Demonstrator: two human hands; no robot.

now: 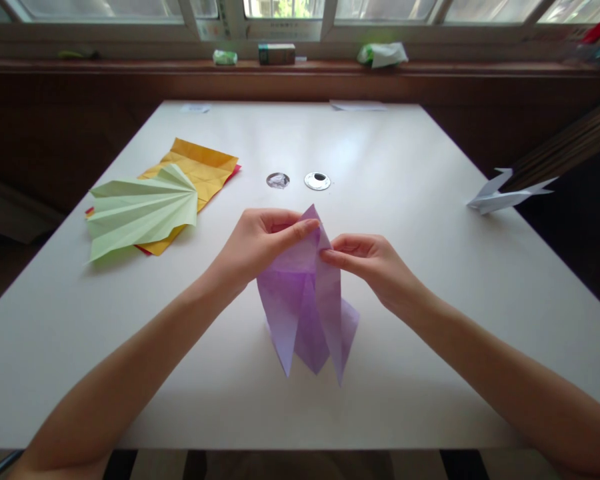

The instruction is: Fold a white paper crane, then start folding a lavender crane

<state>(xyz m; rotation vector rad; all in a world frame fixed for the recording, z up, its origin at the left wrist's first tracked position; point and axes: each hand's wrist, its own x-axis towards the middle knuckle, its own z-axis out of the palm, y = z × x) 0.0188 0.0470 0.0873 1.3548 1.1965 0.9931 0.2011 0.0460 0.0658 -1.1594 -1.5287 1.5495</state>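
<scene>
A partly folded sheet of purple origami paper (285,293) is held up over the front middle of the white table, its pointed tip upward and several pointed flaps hanging down. My left hand (265,243) pinches it near the tip, thumb on the near face and fingers behind. At the right edge, just below the tip, my right hand (363,257) grips the paper between thumb and fingers. The fingertips behind the sheet are hidden.
Left on the table (400,380) lie a pleated pale green paper (145,210) and creased yellow paper (200,167), with red paper beneath. Two round holes (317,181) are beyond my hands. A white folded paper bird (505,195) stands at the right edge. Small packets (383,55) line the windowsill.
</scene>
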